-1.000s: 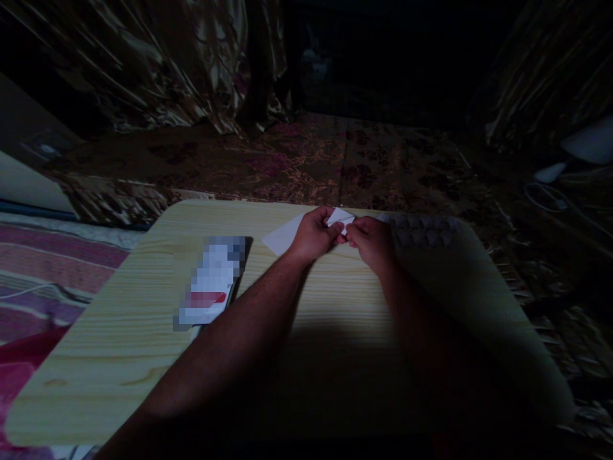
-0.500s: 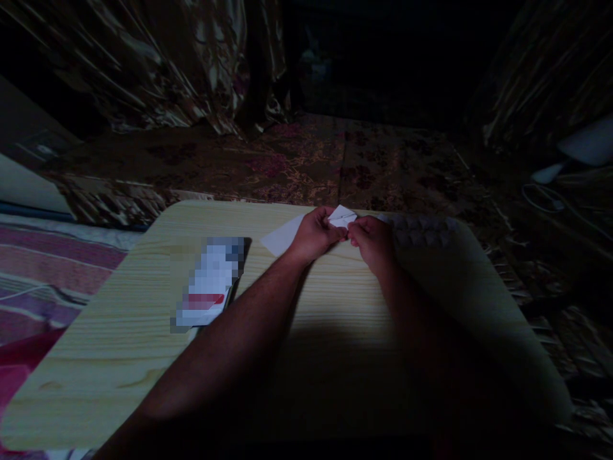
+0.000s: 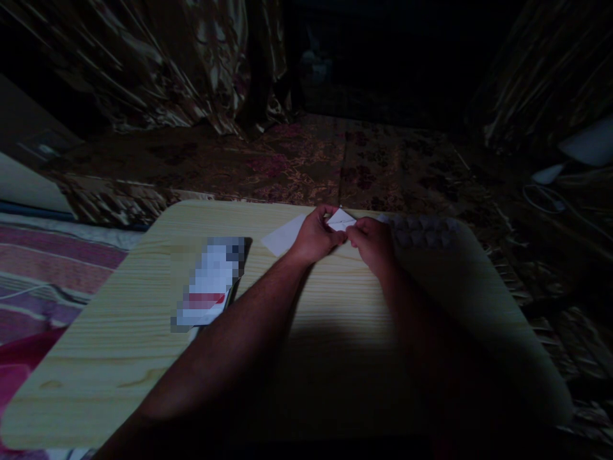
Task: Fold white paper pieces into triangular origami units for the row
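Note:
Between my hands, over the far edge of the table, is a small folded piece of white paper with a point at the top and crease lines across it. My left hand is closed on its left side, thumb in front and fingers behind. My right hand pinches its lower right corner between thumb and fingers. Beside my left hand a flat sheet of white paper lies on the table, partly covered by that hand. Dim light hides the finer folds.
On the wooden table, a blurred-out flat rectangular object lies left of my left forearm. Rows of small pale pointed pieces sit beyond my right hand. A patterned cloth covers the surface behind; a white cable lies at right.
The folded paper has tilted slightly, and its top flap now shows as a plainer triangle. Both hands keep their hold, with only small finger shifts.

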